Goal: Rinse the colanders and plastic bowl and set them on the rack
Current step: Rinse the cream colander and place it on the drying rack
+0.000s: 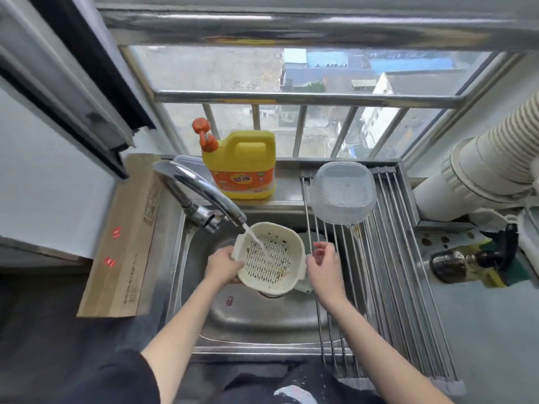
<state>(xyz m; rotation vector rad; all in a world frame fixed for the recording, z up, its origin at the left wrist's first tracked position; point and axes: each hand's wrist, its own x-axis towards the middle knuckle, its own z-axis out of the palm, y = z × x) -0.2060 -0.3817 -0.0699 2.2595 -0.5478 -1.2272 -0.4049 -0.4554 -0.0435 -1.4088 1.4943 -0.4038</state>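
Over the sink [192, 287], under the tap [204, 196] stream: colander [269, 258], soiled, our left hand [223, 265] in grip on its rim. Right hand [322, 265] beside it, grip loose, holding nothing. Bowl [341, 196] on rack [388, 258].

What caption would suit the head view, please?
Left hand holds cream colander under running faucet; clear bowl on rack.

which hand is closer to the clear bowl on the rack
The right hand. It hovers open over the sink beside the rack, below the clear bowl. The left hand is farther off, gripping the left rim of the colander under the tap.
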